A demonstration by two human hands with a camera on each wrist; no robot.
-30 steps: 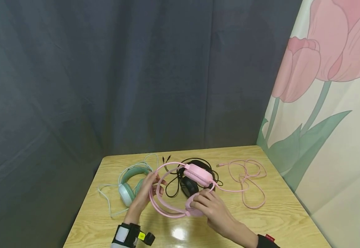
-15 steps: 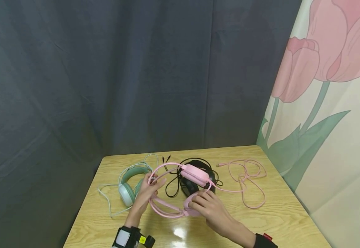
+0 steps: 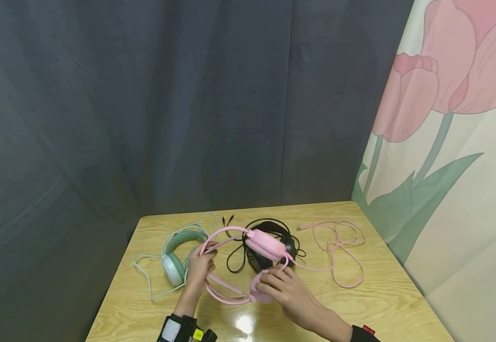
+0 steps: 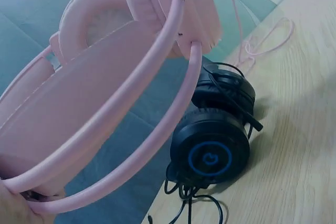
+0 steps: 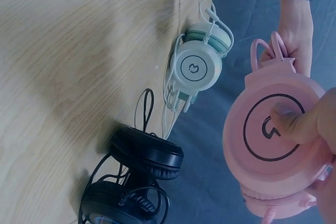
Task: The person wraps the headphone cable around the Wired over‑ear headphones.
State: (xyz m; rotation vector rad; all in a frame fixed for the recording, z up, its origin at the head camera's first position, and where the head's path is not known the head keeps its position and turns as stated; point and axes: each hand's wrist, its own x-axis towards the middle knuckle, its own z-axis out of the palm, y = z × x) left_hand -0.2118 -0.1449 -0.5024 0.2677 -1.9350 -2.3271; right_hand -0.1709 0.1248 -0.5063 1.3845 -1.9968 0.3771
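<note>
Pink, smooth plastic fills both hands: the left hand (image 3: 198, 267) curls its fingers round the thin double band of the pink headset (image 3: 248, 266), and the right hand (image 3: 280, 287) grips the near round earcup, thumb pressed on its ringed logo, as the right wrist view shows. The headset hangs just above the tabletop (image 3: 380, 304), between the two hands; most of the left hand's palm is hidden behind the band, and the left wrist view cuts the hand down to a sliver at the corner. Since a second ago the left hand has slid a little lower and closer along the band, and the whole headset has shifted slightly leftward. Behind it lies the black headset (image 3: 273, 242), glossy and round, half hidden by the pink far earcup, with its dark cable tangled beside it. Left of the left hand rests the mint-green headset (image 3: 175, 261). Loose pink cable (image 3: 342, 249) loops over the pale wood grain.
</note>
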